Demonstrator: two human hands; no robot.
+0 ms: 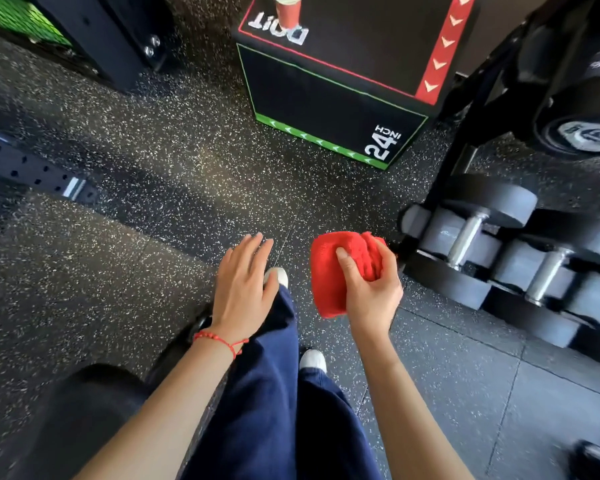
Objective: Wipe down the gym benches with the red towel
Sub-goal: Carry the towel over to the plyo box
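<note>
My right hand [371,289] grips the bunched red towel [329,271], held in the air above the speckled rubber floor. Fingers spread, my left hand [243,282] holds nothing and hovers over my dark blue trouser leg; a red string bracelet circles its wrist. A dark padded shape [84,417] at the lower left, partly hidden by my left forearm, may be a bench end. I cannot tell for sure.
A black plyo box [333,109] marked 24 inch stands ahead, with a red cup [288,12] on top. A dumbbell rack [506,251] lines the right side. A perforated black steel frame [32,171] lies at the left. My white shoes stand on the floor.
</note>
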